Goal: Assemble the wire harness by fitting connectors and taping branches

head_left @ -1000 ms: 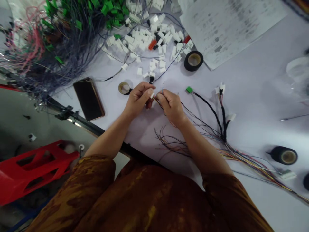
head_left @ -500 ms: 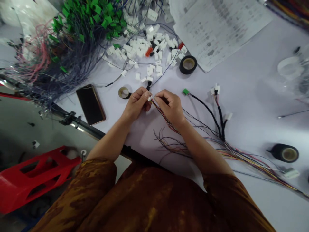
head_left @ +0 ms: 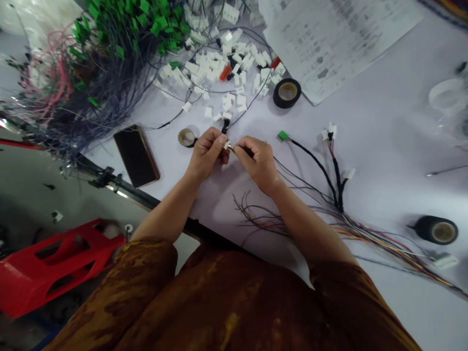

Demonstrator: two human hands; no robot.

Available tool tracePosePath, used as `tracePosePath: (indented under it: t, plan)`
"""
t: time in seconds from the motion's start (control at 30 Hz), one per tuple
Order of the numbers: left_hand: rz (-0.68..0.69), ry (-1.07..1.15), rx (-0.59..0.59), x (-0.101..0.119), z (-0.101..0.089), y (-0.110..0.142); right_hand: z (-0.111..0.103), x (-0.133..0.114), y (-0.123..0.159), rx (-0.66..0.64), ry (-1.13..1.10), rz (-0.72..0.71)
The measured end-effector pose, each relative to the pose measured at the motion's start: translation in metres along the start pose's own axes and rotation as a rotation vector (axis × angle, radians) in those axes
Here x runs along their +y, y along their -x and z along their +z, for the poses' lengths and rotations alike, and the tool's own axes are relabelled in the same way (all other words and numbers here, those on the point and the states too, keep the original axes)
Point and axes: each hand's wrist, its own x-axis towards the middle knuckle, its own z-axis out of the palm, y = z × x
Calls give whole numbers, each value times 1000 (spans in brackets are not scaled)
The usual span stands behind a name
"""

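Fig. Small white connector (head_left: 228,145) pinched between left hand (head_left: 206,153) and right hand (head_left: 257,163), just above the surface (head_left: 383,146)
Both grips closed; what the right holds is too fine to tell. A slipped pinch could lose the part among the loose white connectors (head_left: 212,73). Nearby: black tape roll (head_left: 277,95), phone (head_left: 136,156); red crate (head_left: 22,292) beyond the edge

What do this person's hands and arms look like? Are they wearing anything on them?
The left hand and right hand are bare, with no gloves, and the forearms are uncovered too. Each arm comes out of a loose rust-brown fabric sleeve with mottled golden-yellow patches: the left sleeve and the right sleeve match.
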Motion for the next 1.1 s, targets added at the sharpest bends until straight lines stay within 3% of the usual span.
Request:
tracePosePath:
  t: [0.27, 0.47, 0.7, 1.1]
  plan:
    - [93, -120, -1, -2, 2, 3, -1, 2, -3, -80, -48, 119]
    - [52, -191, -7, 1, 5, 6, 4, 5, 3, -14, 76, -3]
    - [65, -234, 6, 2, 4, 7, 2, 8, 3, -28, 43, -49]
    - [15, -112, -15, 0, 5, 4, -1, 7, 2, 1, -5, 1]
